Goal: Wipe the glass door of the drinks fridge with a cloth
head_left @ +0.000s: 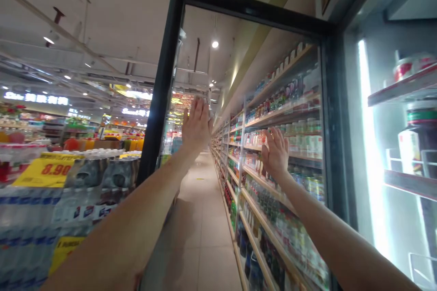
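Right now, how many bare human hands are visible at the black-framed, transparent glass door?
2. The bare left hand is raised at the black-framed, transparent glass door, left of the picture's centre; the bare right hand is lower, to the right. Neither is hidden.

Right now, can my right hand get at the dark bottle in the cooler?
Probably yes: the glass door stands open, and only a low wire rail fronts the dark bottle; the right hand would need to swing right.
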{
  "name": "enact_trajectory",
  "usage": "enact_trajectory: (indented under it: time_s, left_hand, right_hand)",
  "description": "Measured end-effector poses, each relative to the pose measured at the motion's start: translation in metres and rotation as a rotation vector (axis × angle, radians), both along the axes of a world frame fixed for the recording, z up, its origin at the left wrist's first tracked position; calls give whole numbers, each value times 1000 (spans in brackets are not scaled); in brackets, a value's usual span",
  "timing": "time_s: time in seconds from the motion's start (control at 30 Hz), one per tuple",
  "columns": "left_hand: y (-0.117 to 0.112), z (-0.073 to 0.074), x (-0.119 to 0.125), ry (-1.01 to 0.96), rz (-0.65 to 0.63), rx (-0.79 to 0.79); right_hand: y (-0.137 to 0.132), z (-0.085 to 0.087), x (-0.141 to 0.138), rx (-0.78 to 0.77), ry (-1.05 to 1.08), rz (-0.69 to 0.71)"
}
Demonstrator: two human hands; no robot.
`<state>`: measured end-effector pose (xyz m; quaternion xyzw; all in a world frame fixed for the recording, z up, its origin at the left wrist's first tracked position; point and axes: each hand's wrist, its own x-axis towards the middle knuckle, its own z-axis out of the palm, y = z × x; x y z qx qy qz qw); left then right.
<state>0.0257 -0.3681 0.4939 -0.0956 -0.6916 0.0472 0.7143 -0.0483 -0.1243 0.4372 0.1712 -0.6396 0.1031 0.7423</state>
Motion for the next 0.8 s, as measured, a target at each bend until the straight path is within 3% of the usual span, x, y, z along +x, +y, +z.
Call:
enact_trajectory:
  time_s: [0.03, 0.17, 0.2, 0.23, 0.33, 0.37, 0.4, 0.53, 0.57, 0.73, 0.8]
  left_hand:
    - [3, -2, -2, 5, -8, -37]
    - [18, -17, -7, -87, -40, -593]
    - [20, -17, -8, -92, -45, -619]
    - [20, -15, -7, -81, -45, -557]
    - [21, -4, -6, -14, -33, -124]
    - [24, -4, -6, -9, -33, -43]
    - [28, -5, -6, -21, -38, -43]
    - [39, -16, -9, -121, -73, -387]
    - [36, -15, -9, -123, -74, -381]
    - [23, -1, -10, 19, -106, 148]
    - [33, -9, -12, 8, -123, 34]
  right_hand:
    - [0, 0, 0, 2, 0, -2]
    - [0, 0, 0, 8, -6, -7]
    - [0, 0, 0, 6, -9, -8]
    - [0, 0, 0, 1, -12, -7]
    - [0, 0, 0, -1, -14, -1]
    - [0, 0, 0, -3, -15, 1]
    - [0, 0, 0, -5, -16, 3]
    - [0, 0, 0, -7, -20, -4]
    - [0, 0, 0, -6, -16, -6]
    - [1, 0, -1, 4, 7, 3]
    - [1, 0, -1, 8, 0, 12]
